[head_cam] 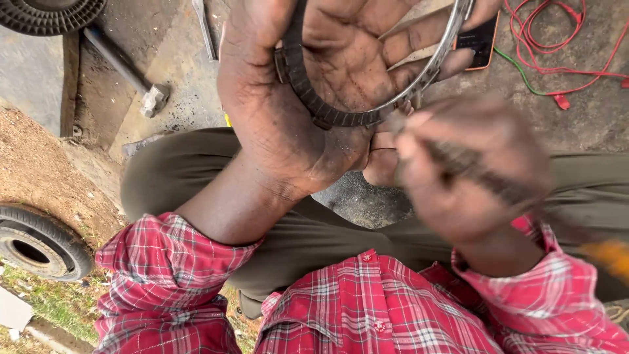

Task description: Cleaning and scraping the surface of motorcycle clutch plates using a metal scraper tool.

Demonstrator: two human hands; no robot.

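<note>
Red plaid shirt (pixel 367 308) nearest, left hand (pixel 295 98) raised palm-up, fingers curled around toothed metal ring (pixel 341 115) held across palm, right hand (pixel 458 177) blurred just beside ring, fingers closed on dark rod-like tool (pixel 485 174), hammer (pixel 131 72) and red wires (pixel 557 52) on concrete floor (pixel 590 118) beyond.

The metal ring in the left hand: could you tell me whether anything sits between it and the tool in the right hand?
Nothing visible: the blurred tool in the right hand meets the ring held by the left hand.
</note>
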